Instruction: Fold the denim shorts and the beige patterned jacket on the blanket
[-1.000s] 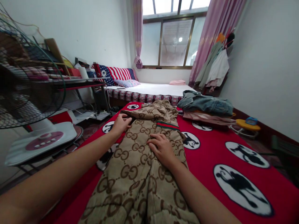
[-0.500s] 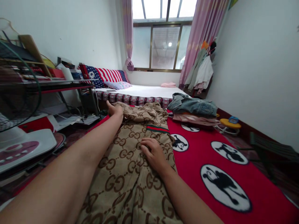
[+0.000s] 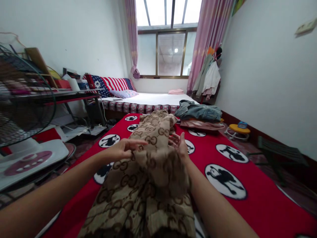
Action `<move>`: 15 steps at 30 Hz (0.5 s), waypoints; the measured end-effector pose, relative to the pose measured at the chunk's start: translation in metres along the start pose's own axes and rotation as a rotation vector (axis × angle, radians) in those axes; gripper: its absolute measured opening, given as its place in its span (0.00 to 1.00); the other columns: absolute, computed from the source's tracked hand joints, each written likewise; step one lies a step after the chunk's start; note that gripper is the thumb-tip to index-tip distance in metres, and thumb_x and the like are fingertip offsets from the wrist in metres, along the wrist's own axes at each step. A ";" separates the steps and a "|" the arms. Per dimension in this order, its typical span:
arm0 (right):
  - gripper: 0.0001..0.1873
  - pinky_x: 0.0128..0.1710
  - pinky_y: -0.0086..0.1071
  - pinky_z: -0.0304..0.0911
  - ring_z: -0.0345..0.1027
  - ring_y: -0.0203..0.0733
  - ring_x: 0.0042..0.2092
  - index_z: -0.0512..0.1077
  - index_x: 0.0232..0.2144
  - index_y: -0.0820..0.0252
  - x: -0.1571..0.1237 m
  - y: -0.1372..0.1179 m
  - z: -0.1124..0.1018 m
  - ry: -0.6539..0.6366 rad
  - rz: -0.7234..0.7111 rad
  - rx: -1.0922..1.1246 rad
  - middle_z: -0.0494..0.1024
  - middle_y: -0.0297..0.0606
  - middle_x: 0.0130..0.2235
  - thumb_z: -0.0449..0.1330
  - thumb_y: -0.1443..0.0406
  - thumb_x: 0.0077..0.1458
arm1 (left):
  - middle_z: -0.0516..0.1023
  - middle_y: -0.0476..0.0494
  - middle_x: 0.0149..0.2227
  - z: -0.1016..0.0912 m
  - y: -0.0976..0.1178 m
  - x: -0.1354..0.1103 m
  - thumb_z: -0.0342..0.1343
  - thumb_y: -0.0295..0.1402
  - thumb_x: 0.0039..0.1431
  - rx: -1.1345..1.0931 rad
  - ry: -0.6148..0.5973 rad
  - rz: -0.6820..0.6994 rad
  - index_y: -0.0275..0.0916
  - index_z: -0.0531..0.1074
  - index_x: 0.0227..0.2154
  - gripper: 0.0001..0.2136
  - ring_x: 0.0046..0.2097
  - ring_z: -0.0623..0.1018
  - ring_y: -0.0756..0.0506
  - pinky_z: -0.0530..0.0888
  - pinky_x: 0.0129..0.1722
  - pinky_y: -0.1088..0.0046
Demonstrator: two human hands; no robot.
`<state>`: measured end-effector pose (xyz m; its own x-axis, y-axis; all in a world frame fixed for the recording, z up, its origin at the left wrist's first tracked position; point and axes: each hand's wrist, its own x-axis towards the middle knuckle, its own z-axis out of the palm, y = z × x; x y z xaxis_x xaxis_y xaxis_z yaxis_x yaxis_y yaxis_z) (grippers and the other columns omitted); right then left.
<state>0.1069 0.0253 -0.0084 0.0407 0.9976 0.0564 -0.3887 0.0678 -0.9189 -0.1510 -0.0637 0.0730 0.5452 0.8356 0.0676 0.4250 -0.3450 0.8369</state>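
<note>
A tan garment (image 3: 128, 185) with brown interlocking letters lies lengthwise before me, folded narrower toward its far end. One flap in its middle is blurred by motion. My left hand (image 3: 125, 148) is at the garment's left side, its fingers stretched over the cloth and the thumb apart from them. On the opposite side, my right hand (image 3: 180, 147) has its fingers spread and its palm turned toward the cloth. Part of the right fingers is hidden behind the fabric. Under the garment is a red blanket (image 3: 247, 178) with black figures in white ovals.
Folded clothes with a denim piece (image 3: 198, 110) on top lie at the blanket's far right. Beyond is a bed (image 3: 148, 98). A fan (image 3: 24, 96) and a cluttered desk (image 3: 74, 94) stand left. A yellow stool (image 3: 239, 129) and a dark folding stool (image 3: 279, 152) stand right.
The garment's left part has been brought inward, uncovering blanket ovals on the left. My left hand has come back nearer to me; my right hand has moved to the garment's right edge and opened.
</note>
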 end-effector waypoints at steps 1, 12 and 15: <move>0.32 0.34 0.37 0.72 0.75 0.47 0.43 0.70 0.42 0.54 -0.001 -0.002 0.000 -0.015 0.045 -0.001 0.79 0.43 0.41 0.42 0.39 0.57 | 0.80 0.45 0.43 0.006 0.000 -0.009 0.56 0.31 0.48 0.087 -0.118 -0.019 0.41 0.70 0.55 0.26 0.46 0.77 0.40 0.73 0.46 0.67; 0.18 0.27 0.30 0.66 0.74 0.42 0.33 0.75 0.35 0.59 -0.016 -0.009 0.002 -0.193 0.117 -0.237 0.81 0.37 0.34 0.68 0.60 0.38 | 0.79 0.46 0.41 0.044 0.047 -0.033 0.52 0.18 0.39 0.184 -0.428 0.176 0.41 0.79 0.39 0.23 0.44 0.77 0.44 0.72 0.48 0.72; 0.15 0.33 0.32 0.67 0.73 0.41 0.31 0.75 0.30 0.60 -0.012 -0.009 0.002 -0.101 0.031 -0.085 0.80 0.34 0.28 0.66 0.62 0.36 | 0.80 0.42 0.43 0.036 0.053 -0.030 0.56 0.24 0.48 -0.001 -0.595 0.167 0.40 0.80 0.40 0.15 0.45 0.78 0.42 0.72 0.49 0.70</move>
<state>0.1074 0.0128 -0.0003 -0.0644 0.9960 0.0626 -0.3092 0.0397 -0.9502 -0.1183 -0.1223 0.0956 0.9141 0.3882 -0.1170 0.2987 -0.4496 0.8418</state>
